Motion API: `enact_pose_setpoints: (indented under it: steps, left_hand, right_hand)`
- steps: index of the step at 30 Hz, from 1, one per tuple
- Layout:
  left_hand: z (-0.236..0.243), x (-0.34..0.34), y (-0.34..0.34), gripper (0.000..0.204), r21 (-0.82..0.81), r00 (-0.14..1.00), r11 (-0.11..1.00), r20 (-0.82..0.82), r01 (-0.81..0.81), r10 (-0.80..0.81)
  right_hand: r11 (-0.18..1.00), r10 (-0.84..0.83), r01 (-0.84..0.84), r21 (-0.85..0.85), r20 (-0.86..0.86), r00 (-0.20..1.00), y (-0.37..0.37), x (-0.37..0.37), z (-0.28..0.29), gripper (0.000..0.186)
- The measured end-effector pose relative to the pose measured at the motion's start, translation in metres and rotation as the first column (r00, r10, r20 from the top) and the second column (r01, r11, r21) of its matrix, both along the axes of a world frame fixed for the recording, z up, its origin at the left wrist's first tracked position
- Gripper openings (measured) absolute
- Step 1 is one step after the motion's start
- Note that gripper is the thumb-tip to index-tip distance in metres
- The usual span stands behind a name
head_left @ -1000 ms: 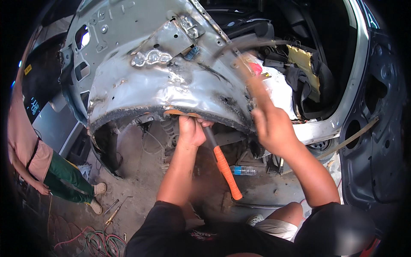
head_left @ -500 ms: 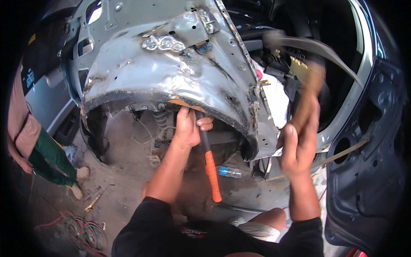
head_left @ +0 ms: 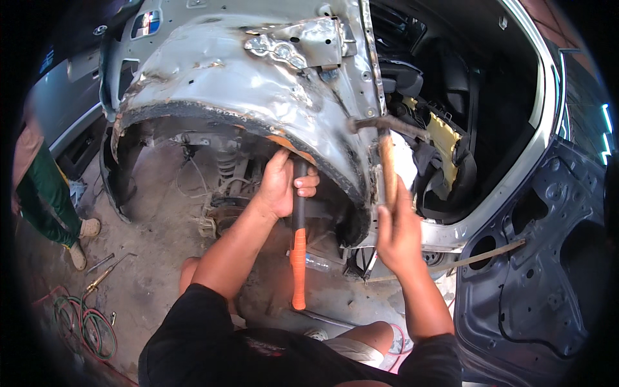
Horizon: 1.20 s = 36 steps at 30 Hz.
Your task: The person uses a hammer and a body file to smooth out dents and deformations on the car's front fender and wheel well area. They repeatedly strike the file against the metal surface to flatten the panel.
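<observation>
My left hand (head_left: 284, 186) grips the black upper shaft of a tool with an orange handle (head_left: 298, 267), which hangs almost upright. Its upper end is hidden under the lip of the grey car wheel arch (head_left: 213, 80). My right hand (head_left: 401, 235) is closed round the wooden handle of a hammer (head_left: 387, 158). The dark, slim hammer head lies crosswise at the top, its left end close to the panel's right side; I cannot tell whether it touches. Scorched, dented metal and a bracket (head_left: 296, 45) mark the panel above my left hand.
On the right stands a dark car door (head_left: 535, 277), with a thin strip (head_left: 471, 260) reaching to it. A person in green trousers (head_left: 48, 197) is at the left. Hoses (head_left: 84, 326) and a torch (head_left: 100, 280) lie on the floor. A plastic bottle (head_left: 316, 262) lies behind the orange handle.
My right hand has swung the hammer left toward the panel. My left hand keeps its grip under the arch, while the whole view has shifted.
</observation>
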<state>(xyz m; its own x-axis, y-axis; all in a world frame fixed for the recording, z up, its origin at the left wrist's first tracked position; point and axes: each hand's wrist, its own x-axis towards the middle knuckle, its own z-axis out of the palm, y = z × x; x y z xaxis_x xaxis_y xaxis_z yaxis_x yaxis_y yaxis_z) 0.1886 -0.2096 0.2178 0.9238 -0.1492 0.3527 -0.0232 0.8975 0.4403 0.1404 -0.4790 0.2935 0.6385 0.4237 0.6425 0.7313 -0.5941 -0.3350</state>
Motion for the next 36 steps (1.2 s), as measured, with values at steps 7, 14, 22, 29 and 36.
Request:
enact_pose_setpoints:
  steps: [7, 14, 22, 29, 36]
  left_hand:
    - [0.006, 0.007, 0.006, 0.049, -0.06, 0.999, 0.998, 0.03, -0.015, 0.017]
    - [-0.003, -0.001, 0.051, 0.055, -0.198, 0.969, 0.95, -0.011, -0.242, 0.245]
    - [-0.072, -0.08, 0.05, 0.04, 0.172, 0.678, 0.703, -0.185, -0.69, 0.711]
    - [-0.022, -0.137, 0.031, 0.028, 0.332, 0.361, 0.291, 0.172, -0.897, 0.917]
    - [0.013, -0.137, 0.035, 0.05, 0.332, -0.178, -0.629, 0.774, -0.703, 0.608]
  right_hand:
    - [0.997, -0.041, 0.034, -0.075, -0.097, 0.994, 0.0, 0.009, -0.026, 0.054]
    - [0.688, 0.521, -0.255, 0.679, -0.218, 0.825, -0.032, -0.022, -0.049, 0.034]
    - [0.918, 0.395, -0.261, 0.298, -0.647, 0.652, -0.03, -0.033, -0.21, 0.03]
    - [0.243, 0.97, 0.249, 0.937, -0.228, -0.088, 0.082, 0.003, -0.216, 0.021]
    - [-0.233, 0.846, 0.642, 0.73, 0.478, -0.237, 0.164, 0.06, -0.184, 0.022]
